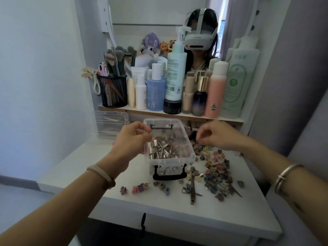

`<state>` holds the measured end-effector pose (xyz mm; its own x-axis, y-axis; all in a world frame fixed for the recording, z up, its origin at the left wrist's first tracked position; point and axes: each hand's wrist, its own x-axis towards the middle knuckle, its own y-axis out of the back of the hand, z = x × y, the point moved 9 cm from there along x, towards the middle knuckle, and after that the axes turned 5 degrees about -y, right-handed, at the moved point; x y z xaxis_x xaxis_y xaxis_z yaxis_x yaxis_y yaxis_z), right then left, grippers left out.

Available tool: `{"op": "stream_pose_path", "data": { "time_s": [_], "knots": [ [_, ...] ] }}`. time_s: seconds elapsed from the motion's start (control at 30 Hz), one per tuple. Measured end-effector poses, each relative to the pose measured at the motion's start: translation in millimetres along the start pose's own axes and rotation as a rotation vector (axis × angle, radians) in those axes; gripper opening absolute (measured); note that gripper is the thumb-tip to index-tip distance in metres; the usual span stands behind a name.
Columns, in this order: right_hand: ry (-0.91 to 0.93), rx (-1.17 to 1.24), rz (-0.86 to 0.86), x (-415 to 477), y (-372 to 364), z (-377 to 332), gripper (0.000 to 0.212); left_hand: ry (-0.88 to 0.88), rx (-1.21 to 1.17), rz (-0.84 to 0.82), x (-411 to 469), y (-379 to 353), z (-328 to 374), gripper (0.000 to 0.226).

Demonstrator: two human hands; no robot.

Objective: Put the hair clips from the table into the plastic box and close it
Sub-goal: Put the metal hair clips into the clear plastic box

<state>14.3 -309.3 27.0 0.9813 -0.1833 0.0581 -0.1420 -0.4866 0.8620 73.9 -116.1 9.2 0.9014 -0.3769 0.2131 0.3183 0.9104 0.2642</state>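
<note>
A clear plastic box (186, 139) with black latches stands open on the white table (74, 167), with several silver metal clips (162, 150) inside. My left hand (131, 139) grips the box's left wall at the rim. My right hand (217, 135) hovers just right of the box, above the loose clips, with its fingers curled together. It is blurred, so I cannot tell whether it holds a clip. Several small coloured claw clips (217, 170) lie heaped to the right of the box, and a few more clips (140, 187) lie in front of it. No lid is in view.
A shelf (159, 113) behind the box carries bottles and a black mesh brush holder (113, 91). A clear drawer unit (110, 125) stands at the back left. A mirror shows a person wearing a headset. The table's front edge is close to the front clips.
</note>
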Motion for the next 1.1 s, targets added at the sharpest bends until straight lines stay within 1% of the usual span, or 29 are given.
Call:
{"op": "stream_pose_path", "data": {
  "time_s": [0.03,0.1,0.2,0.27,0.4,0.63,0.7,0.73,0.8,0.83,0.87,0.9,0.93,1.0,1.03,1.1],
  "knots": [
    [-0.058,-0.097,-0.045,-1,-5,16,0.015,0.0,0.006,0.006,0,1,0,0.017],
    [-0.14,-0.212,-0.121,-5,-15,42,0.012,0.012,-0.003,0.011,1,2,-1,0.017],
    [-0.17,-0.354,-0.196,-9,-30,58,0.021,0.024,-0.014,0.028,3,2,-1,0.017],
    [-0.161,-0.424,-0.206,-8,-40,63,0.022,0.027,-0.02,0.029,3,1,0,0.016],
    [-0.129,-0.486,-0.164,0,-47,65,0.02,0.036,-0.029,0.042,4,2,-1,0.016],
    [-0.074,-0.529,-0.176,3,-55,60,0.012,0.029,-0.032,0.053,3,7,0,0.015],
    [-0.059,-0.476,-0.128,4,-46,52,0.009,0.022,-0.028,0.057,3,9,1,0.016],
    [-0.045,-0.395,-0.061,5,-36,44,0.013,0.019,-0.024,0.057,4,10,1,0.016],
    [0.005,-0.114,0.128,3,-7,18,0.026,0.016,-0.016,0.049,4,11,2,0.015],
    [0.049,0.066,0.203,0,6,3,0.027,0.014,-0.012,0.042,4,10,2,0.015],
    [0.097,0.207,0.237,-2,17,-13,0.025,0.011,-0.008,0.037,4,10,2,0.015],
    [0.135,0.288,0.234,-4,22,-30,0.023,0.009,-0.002,0.034,4,9,3,0.015],
    [0.165,0.306,0.201,-4,21,-45,0.019,0.006,0.002,0.033,3,8,3,0.016],
    [0.198,0.231,0.114,-4,12,-64,0.007,0.003,-0.002,0.033,2,5,4,0.016],
    [0.203,0.202,0.111,-3,10,-67,0.004,0.004,-0.008,0.034,2,5,5,0.017],
    [0.157,0.224,0.116,-2,11,-57,0.007,0.011,-0.019,0.037,2,6,5,0.017]
  ]
}}
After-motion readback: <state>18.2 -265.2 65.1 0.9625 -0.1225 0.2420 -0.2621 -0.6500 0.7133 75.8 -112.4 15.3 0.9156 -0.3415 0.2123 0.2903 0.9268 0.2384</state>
